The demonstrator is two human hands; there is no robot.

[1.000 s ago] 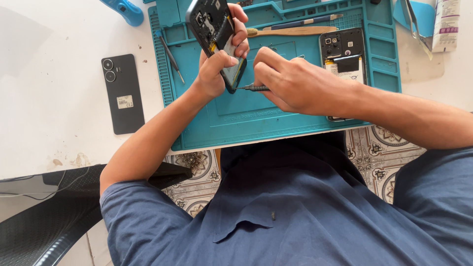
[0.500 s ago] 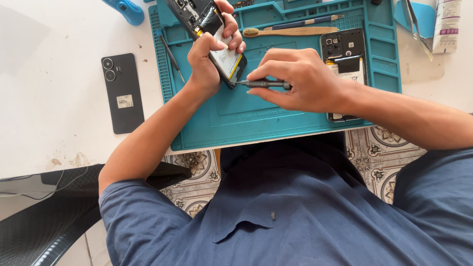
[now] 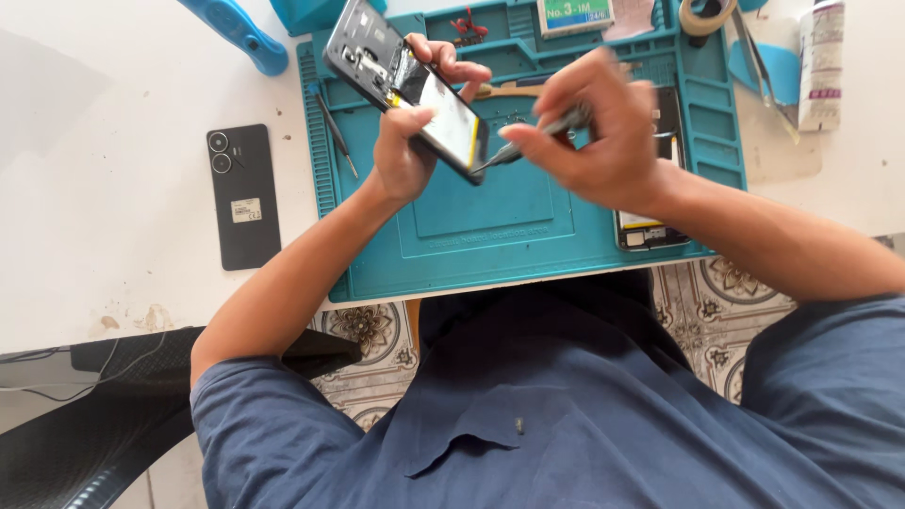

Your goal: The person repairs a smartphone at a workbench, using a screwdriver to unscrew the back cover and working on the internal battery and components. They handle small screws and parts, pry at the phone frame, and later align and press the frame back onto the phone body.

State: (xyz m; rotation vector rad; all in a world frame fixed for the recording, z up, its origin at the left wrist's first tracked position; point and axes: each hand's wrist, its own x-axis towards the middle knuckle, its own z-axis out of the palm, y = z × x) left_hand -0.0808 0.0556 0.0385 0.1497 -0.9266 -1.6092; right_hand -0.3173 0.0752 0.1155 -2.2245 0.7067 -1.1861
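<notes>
Head cam: opened phone (image 3: 405,90), back cover off, battery and board exposed, held tilted above the teal work mat (image 3: 490,226). Left hand (image 3: 405,151) is wrapped round its lower end, thumb on the battery face, fingers curled behind the far edge. Right hand (image 3: 594,132) is closed in a pinch on a slim dark tool (image 3: 528,141); tool tip meets the phone's lower corner, just right of the left thumb. Right hand a bit blurred.

Under/behind the right hand: second opened phone (image 3: 660,217) flat on the mat, mostly hidden by the wrist. Left of the left forearm, off the mat on the white table (image 3: 113,188): black back cover (image 3: 243,196), camera holes up. Beyond left hand: small screwdriver (image 3: 335,137) on the mat edge, blue handle (image 3: 236,33) further out. Beyond right hand: tape roll (image 3: 707,14), tweezers (image 3: 759,66), white tube (image 3: 822,66).
</notes>
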